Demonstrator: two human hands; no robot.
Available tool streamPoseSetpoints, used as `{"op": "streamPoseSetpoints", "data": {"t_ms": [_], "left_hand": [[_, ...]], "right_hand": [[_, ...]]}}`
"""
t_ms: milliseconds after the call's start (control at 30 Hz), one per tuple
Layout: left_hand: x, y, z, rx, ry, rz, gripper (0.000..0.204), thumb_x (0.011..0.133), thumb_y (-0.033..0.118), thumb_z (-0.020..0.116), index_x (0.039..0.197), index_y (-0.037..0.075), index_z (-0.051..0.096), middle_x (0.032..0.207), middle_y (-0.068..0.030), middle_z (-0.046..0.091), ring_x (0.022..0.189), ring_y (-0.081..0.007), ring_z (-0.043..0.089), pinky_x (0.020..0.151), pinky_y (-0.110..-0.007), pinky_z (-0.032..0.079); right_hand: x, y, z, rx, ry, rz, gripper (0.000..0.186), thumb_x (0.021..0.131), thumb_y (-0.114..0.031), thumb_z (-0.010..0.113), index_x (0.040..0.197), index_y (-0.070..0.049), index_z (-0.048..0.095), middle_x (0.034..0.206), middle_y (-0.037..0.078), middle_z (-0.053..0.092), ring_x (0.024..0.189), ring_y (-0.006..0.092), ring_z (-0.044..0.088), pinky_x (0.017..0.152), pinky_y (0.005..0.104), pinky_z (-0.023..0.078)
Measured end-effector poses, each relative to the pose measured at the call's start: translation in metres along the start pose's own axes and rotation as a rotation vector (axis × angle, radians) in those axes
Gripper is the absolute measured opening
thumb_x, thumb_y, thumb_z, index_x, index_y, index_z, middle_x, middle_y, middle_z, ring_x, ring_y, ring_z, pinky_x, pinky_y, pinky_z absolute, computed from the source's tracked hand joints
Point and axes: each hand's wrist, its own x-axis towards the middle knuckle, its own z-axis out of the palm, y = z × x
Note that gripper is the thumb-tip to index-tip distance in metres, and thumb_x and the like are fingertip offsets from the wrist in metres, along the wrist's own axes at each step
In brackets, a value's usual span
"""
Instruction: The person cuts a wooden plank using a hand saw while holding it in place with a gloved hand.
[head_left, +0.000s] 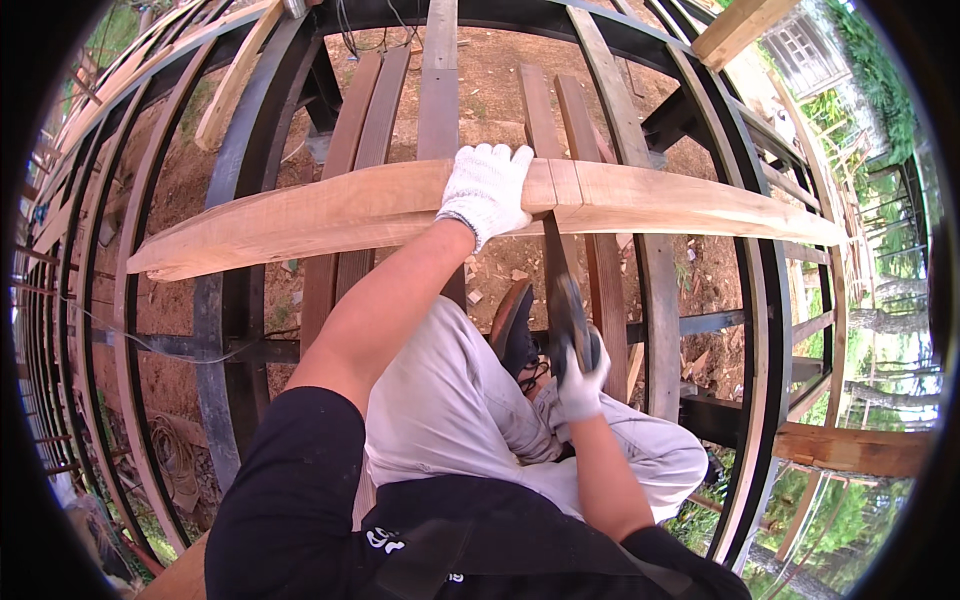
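Observation:
A long, pale wooden beam (330,210), slightly curved to the eye, lies crosswise in front of me over several planks. My left hand (486,190), in a white knit glove, is wrapped over its top near the middle. Just right of that hand, lines run across the wood. There the dark blade of a handsaw (557,255) meets the beam's near edge. My right hand (583,382), also gloved in white, is closed round the saw's handle below the beam; its fingers are slightly blurred. How deep the blade sits in the wood cannot be told.
Dark metal beams (245,200) and wooden joists (660,320) form an open frame, with bare earth (410,130) and wood chips visible through the gaps. A coiled rope (176,462) lies low at the left. My shoe (512,322) is close to the saw.

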Motion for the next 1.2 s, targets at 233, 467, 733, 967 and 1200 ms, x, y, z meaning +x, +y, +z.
{"op": "streamPoseSetpoints", "data": {"t_ms": [233,467,733,967,1200], "left_hand": [[-0.015,-0.019,-0.004,0.001,0.027,-0.045,0.075,0.072,0.051,0.079,0.134,0.012,0.059,0.116,-0.015,0.069,0.112,-0.0324,0.067,0.095,-0.045,0.05],[-0.007,0.008,-0.018,-0.045,0.012,-0.008,0.087,0.065,0.053,0.085,0.135,0.01,0.059,0.116,-0.0139,0.069,0.109,-0.0309,0.067,0.092,-0.045,0.051],[-0.033,0.003,-0.032,-0.032,0.044,-0.041,0.086,0.071,0.055,0.08,0.14,0.009,0.058,0.12,-0.0152,0.068,0.114,-0.0301,0.065,0.096,-0.043,0.048],[-0.047,0.0,-0.029,-0.094,0.141,0.04,0.084,0.077,0.057,0.077,0.142,0.007,0.059,0.132,-0.0203,0.065,0.13,-0.0363,0.057,0.113,-0.048,0.039],[-0.113,0.043,-0.056,-1.01,0.098,-0.144,0.042,0.097,0.04,0.07,0.117,0.003,0.07,0.102,-0.0135,0.074,0.094,-0.0211,0.074,0.076,-0.036,0.06]], "right_hand": [[0.063,-0.057,0.082,0.071,-0.038,0.049,0.035,0.09,-0.007,0.077,0.121,0.002,0.063,0.106,0.008,0.069,0.098,0.0174,0.067,0.091,0.0333,0.053],[0.034,0.009,0.016,-0.051,0.014,0.006,0.058,0.091,0.0,0.075,0.143,0.002,0.051,0.136,0.013,0.059,0.125,0.0237,0.058,0.111,0.0384,0.046],[0.048,0.009,0.035,0.008,0.015,0.063,0.06,0.088,-0.001,0.077,0.143,0.001,0.052,0.138,0.013,0.058,0.127,0.0244,0.058,0.113,0.0387,0.044],[0.053,-0.022,0.036,0.018,-0.09,0.148,0.063,0.088,-0.001,0.078,0.145,0.002,0.05,0.14,0.015,0.056,0.129,0.0262,0.057,0.113,0.0396,0.044],[0.056,0.016,0.021,-0.003,0.067,0.062,0.064,0.089,0.0,0.077,0.146,0.001,0.048,0.136,0.014,0.055,0.124,0.0259,0.058,0.107,0.039,0.05]]}}
